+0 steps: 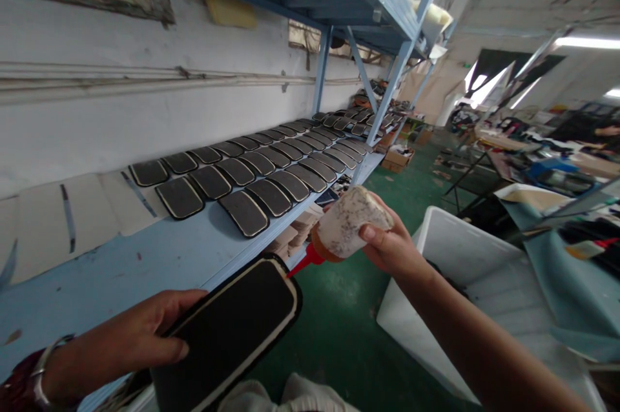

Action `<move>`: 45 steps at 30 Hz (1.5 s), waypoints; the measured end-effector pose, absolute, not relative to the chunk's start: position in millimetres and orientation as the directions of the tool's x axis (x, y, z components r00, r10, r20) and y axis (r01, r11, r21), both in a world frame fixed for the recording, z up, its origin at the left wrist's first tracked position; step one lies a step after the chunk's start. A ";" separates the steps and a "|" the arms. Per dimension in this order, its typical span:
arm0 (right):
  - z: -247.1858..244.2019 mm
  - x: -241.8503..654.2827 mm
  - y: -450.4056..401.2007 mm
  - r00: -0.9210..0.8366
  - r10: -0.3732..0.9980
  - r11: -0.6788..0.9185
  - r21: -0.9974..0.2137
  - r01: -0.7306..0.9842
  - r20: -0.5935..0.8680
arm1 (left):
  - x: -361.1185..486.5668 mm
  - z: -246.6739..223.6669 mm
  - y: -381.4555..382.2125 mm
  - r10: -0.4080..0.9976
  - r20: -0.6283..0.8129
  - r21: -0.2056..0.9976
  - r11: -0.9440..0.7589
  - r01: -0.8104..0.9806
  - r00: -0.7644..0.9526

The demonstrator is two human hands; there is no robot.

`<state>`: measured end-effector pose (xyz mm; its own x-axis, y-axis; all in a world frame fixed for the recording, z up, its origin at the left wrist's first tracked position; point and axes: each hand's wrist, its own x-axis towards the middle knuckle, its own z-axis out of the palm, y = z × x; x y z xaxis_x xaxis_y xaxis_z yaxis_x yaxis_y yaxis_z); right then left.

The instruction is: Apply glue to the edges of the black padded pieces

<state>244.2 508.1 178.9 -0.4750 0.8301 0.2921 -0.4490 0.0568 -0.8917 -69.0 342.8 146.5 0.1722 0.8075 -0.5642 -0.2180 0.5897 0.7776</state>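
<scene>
A black rounded panel with a pale border is held in the left hand, low in the head view; the fingers are closed around its near long edge, with the thumb laid flat on the dark face, so the piece is pinched between thumb and fingers. The panel is tilted, its far rounded end raised towards the edge of the shelf. A squeeze bottle, stained white on its body and amber near the neck, is gripped in the right hand, the fingers being wrapped around its base and pressed against its sides. The bottle is tipped over so that its red nozzle points down and to the left, and the tip is seen touching or almost touching the pale rim at the panel's upper right corner; actual contact cannot be told. A metal bracelet is worn on the left wrist. To the left, a light blue shelf is seen, on which many similar dark panels are laid out in rows running away along the white wall. Pale flat pieces lie at the near end of the shelf. Below the right forearm a white plastic bin stands on the green floor. A cardboard box is set on the floor farther back, near the shelf's upright.
</scene>
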 end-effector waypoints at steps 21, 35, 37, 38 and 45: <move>127.5 235.4 484.5 -0.054 0.990 0.067 -0.779 -0.624 0.129 | -54.9 135.3 334.0 0.853 -0.416 0.807 0.506 -0.304 0.315; 114.6 226.6 455.8 -0.179 0.979 -0.040 -0.763 -0.646 0.100 | -45.2 141.3 336.2 0.862 -0.451 0.765 0.507 -0.396 0.231; 112.3 225.9 451.6 -0.215 0.972 -0.070 -0.764 -0.641 0.092 | -45.1 139.9 337.0 0.863 -0.461 0.765 0.506 -0.398 0.209; 111.1 225.7 449.7 -0.232 0.969 -0.082 -0.767 -0.636 0.088 | -45.1 139.1 337.4 0.863 -0.463 0.765 0.505 -0.399 0.203; 109.0 226.9 437.0 -0.322 0.941 -0.121 -0.789 -0.602 0.101 | -44.7 133.8 338.7 0.879 -0.439 0.737 0.470 -0.485 0.185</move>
